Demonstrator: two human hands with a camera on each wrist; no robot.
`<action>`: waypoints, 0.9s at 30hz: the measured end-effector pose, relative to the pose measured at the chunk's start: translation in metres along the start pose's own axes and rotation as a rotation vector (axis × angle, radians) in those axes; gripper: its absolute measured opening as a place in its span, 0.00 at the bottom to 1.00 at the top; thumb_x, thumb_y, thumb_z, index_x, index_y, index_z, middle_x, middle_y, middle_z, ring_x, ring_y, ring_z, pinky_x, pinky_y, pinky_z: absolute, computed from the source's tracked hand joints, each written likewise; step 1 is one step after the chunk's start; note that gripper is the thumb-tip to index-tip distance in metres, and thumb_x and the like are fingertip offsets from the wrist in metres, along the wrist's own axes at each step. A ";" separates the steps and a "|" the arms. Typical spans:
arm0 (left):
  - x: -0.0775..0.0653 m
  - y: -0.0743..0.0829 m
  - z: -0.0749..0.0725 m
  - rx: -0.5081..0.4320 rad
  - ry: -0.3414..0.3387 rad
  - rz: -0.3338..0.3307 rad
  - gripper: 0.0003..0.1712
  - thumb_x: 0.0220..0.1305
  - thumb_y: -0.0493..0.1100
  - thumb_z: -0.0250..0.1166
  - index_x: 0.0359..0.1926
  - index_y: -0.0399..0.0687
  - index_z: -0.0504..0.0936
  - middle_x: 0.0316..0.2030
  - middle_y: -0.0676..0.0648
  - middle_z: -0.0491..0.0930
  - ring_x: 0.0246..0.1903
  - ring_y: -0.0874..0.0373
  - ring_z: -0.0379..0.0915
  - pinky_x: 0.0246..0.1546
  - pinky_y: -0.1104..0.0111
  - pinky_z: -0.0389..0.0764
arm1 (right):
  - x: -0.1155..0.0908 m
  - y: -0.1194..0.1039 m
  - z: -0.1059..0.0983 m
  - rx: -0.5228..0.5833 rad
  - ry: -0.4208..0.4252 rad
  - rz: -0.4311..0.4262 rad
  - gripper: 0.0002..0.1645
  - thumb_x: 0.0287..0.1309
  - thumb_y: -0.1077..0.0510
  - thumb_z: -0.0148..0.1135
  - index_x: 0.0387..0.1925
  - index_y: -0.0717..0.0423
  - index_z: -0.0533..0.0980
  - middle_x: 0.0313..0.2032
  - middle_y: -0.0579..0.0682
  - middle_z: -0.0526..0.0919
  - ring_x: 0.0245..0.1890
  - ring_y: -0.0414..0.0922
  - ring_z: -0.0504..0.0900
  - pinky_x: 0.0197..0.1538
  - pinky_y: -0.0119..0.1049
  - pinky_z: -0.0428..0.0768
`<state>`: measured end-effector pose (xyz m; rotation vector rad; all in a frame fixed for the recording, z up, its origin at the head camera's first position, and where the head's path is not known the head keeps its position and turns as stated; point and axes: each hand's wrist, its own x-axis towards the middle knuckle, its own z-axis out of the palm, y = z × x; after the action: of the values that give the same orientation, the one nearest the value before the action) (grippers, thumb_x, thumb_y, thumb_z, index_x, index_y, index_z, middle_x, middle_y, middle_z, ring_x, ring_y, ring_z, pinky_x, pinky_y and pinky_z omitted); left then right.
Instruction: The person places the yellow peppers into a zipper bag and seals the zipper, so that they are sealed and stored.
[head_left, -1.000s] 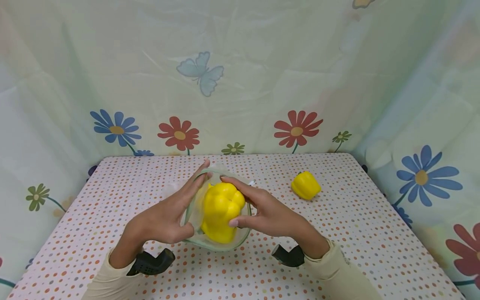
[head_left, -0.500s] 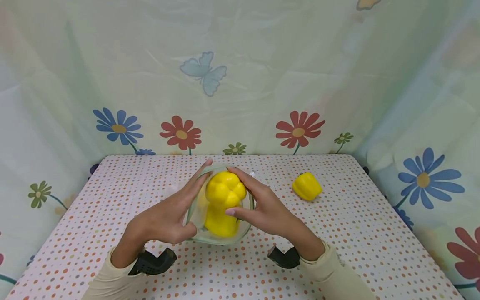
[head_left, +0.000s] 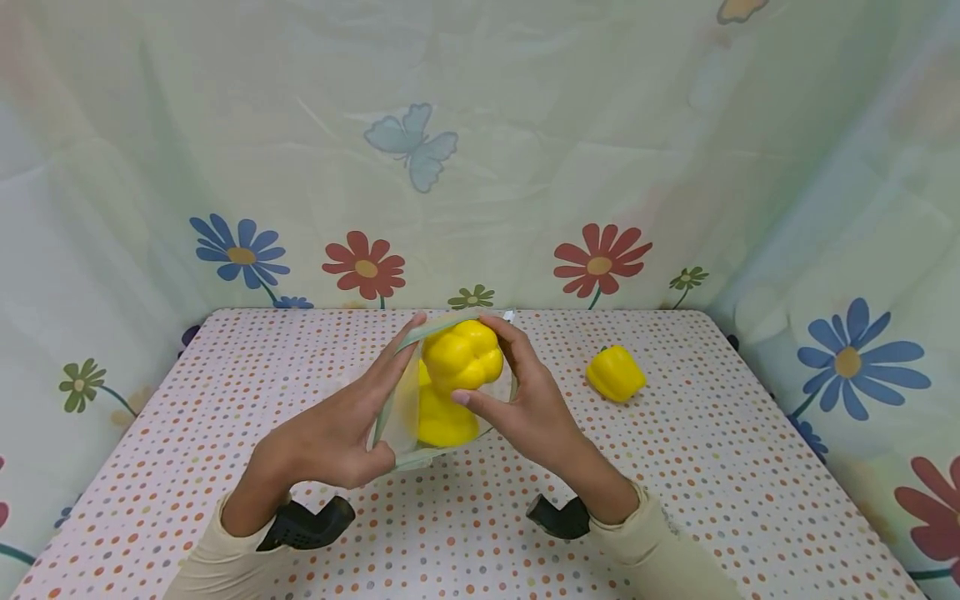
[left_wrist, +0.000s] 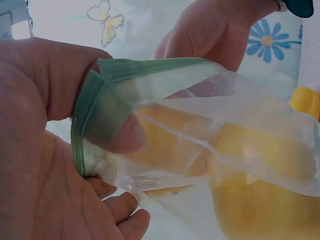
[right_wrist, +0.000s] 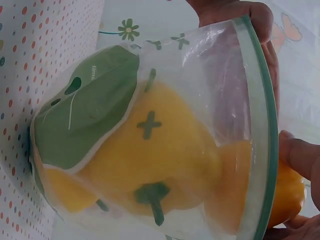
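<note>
My left hand (head_left: 330, 437) grips the rim of a clear zip bag (head_left: 400, 410) and spreads its mouth. A green band (left_wrist: 160, 70) runs along that mouth. My right hand (head_left: 536, 412) holds a yellow bell pepper (head_left: 467, 354) at the opening, thumb on the near side and fingers at the far side. Lower in the bag sits another yellow pepper (head_left: 446, 423); through the printed plastic, the right wrist view shows yellow peppers (right_wrist: 170, 135) and a green stem (right_wrist: 154, 197). The bag's bottom meets the dotted table there.
A loose yellow bell pepper (head_left: 617, 373) lies on the dotted tablecloth (head_left: 675, 467), to the right of the bag. Flower-printed curtains (head_left: 480, 167) stand around the back and sides of the table. A black wrist camera (head_left: 307, 525) is strapped on each wrist.
My right hand and its pepper have moved away from me and slightly right across the bag's mouth. The bag's opening has tilted and narrowed. My left hand has barely moved.
</note>
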<state>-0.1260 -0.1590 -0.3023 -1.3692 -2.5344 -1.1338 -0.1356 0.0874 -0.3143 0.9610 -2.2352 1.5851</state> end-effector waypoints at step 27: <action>-0.001 0.006 -0.003 -0.036 -0.003 -0.019 0.65 0.39 0.33 0.60 0.77 0.54 0.35 0.76 0.53 0.25 0.68 0.56 0.50 0.63 0.60 0.65 | 0.001 0.007 0.002 -0.210 -0.063 -0.068 0.39 0.58 0.62 0.65 0.69 0.60 0.62 0.64 0.47 0.68 0.62 0.42 0.68 0.63 0.38 0.68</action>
<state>-0.1216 -0.1596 -0.2976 -1.3595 -2.5465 -1.1871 -0.1404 0.0865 -0.3199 1.0273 -2.3281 1.2777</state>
